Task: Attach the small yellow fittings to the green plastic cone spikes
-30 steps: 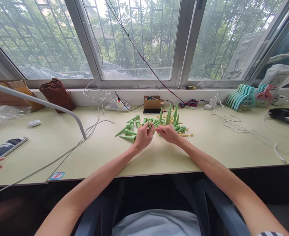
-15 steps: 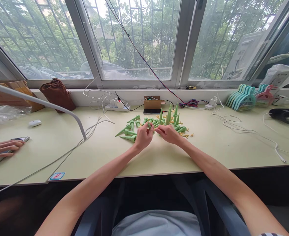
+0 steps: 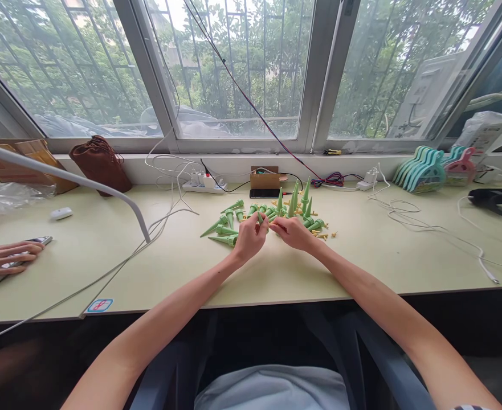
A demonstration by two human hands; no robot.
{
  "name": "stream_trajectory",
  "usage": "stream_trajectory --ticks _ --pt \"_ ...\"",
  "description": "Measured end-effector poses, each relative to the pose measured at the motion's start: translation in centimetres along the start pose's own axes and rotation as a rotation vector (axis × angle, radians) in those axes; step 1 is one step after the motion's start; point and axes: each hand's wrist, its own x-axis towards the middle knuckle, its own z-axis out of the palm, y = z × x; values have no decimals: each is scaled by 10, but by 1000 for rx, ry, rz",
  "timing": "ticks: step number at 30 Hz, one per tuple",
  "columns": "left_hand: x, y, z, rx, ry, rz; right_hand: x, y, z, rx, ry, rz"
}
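Note:
My left hand (image 3: 251, 234) is closed around a green plant watering spike (image 3: 260, 217), its tip showing above the fingers. Close beside it, my right hand (image 3: 292, 231) pinches at the spike's near end; a bit of yellow shows between the two hands, probably a small yellow valve, mostly hidden by my fingers. Several green spikes lie to the left, among them a long spike (image 3: 221, 240) on its side. Behind my right hand, several spikes stand point up, such as this upright spike (image 3: 306, 196). Small yellow valves (image 3: 319, 234) are scattered to the right of them.
A phone (image 3: 264, 193) lies before a small cardboard box (image 3: 264, 181) at the back. White cables (image 3: 165, 219) cross the desk on the left, and a cable (image 3: 439, 228) on the right. Another person's hand (image 3: 7, 259) rests on a phone at far left.
My two hands stay almost in place, with only slight finger movement at the spike. At far left the other person's hand shifts a little on the phone.

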Motion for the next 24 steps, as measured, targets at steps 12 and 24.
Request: stream_trajectory --ticks 12,24 --pt "0 -1 0 -9 1 3 -1 1 0 13 3 30" --pt "0 -2 -1 -18 -36 -24 -1 3 -1 -32 -15 -15"
